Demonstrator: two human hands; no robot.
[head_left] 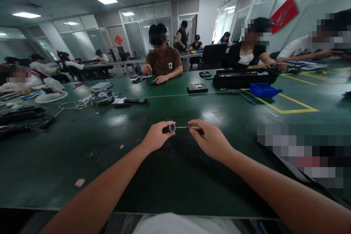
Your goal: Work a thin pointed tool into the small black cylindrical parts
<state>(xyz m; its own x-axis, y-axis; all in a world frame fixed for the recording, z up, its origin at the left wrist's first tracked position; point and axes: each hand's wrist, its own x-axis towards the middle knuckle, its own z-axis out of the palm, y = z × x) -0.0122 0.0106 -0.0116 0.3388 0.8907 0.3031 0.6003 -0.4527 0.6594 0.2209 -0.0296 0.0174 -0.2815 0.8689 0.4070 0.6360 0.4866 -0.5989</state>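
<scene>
My left hand [157, 136] is closed around a small black cylindrical part [172, 128] with a round, pale-rimmed end turned toward me. What this part belongs to cannot be told. From the other side, my right hand [210, 137] grips a screwdriver [189, 127] with a reddish handle and a thin metal shaft. The shaft lies level and its tip meets the right side of the black part's rim; whether it goes inside is too small to tell. Both hands are over the green table [175, 175], near its middle.
A hard drive [197, 88], a long black housing [244, 78] and a blue bin [263, 90] stand farther back. At left lie a dark handled tool [136, 100], a white fan grille [51, 97] and cables [78, 104]. A person [164, 62] works opposite; others sit around.
</scene>
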